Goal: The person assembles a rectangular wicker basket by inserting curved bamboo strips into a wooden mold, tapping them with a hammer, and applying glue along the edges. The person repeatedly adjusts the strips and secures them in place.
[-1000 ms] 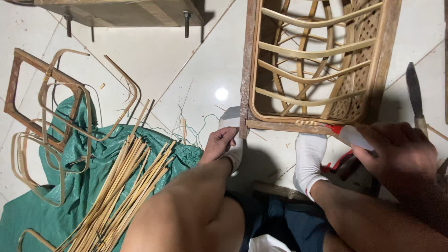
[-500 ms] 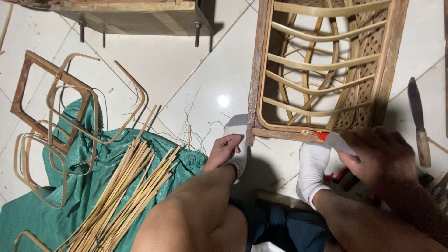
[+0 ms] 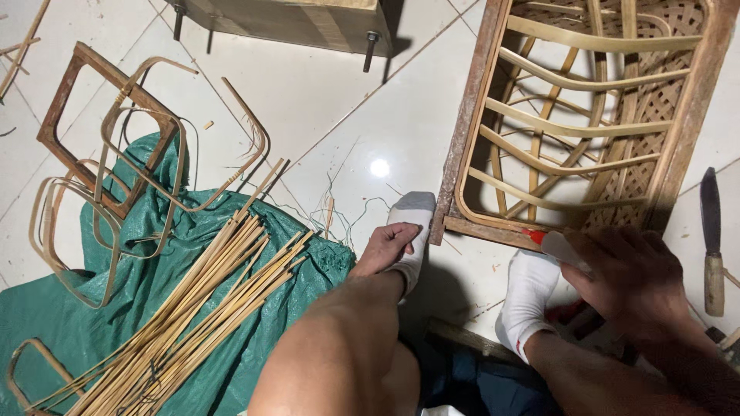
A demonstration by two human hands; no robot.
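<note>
Your view has crept closer over the last second, yet your right hand [image 3: 632, 281] stays at four o'clock, fingers clamped on a white bottle [image 3: 561, 248] whose red tip touches the lower rail of the wooden frame [image 3: 470, 139]. Your left hand [image 3: 383, 246] still rests on your socked foot [image 3: 412, 223], fingers loosely together, so the work holds steady. No labels or signs show; a green tarp [image 3: 154, 323] with cane strips [image 3: 193, 308] lies at eight o'clock, a knife [image 3: 712, 239] at three.
</note>
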